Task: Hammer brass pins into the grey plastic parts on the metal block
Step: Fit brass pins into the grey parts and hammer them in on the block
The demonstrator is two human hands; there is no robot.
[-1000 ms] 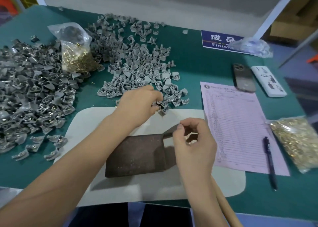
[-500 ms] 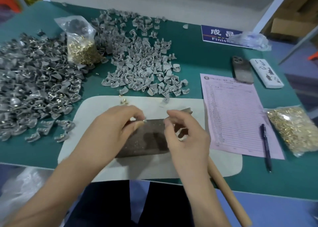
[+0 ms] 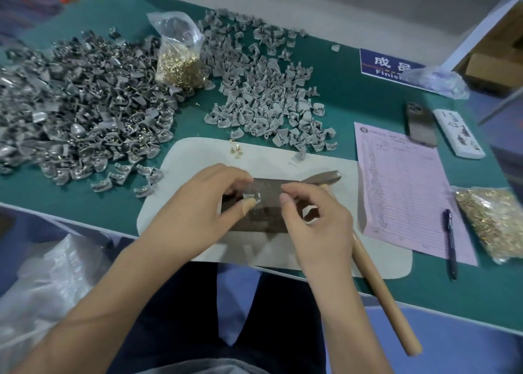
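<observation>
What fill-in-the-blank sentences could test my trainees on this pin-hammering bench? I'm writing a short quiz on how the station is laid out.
1. The left hand pinches a grey plastic part over the metal ____.
2. The hammer lies on the table with its wooden handle toward the person; ____ hand grips it.
3. A pen lies at the edge of the ____ paper form.
4. A few loose brass pins lie on the ____ mat.

Missing words: block; neither; pink; white
</observation>
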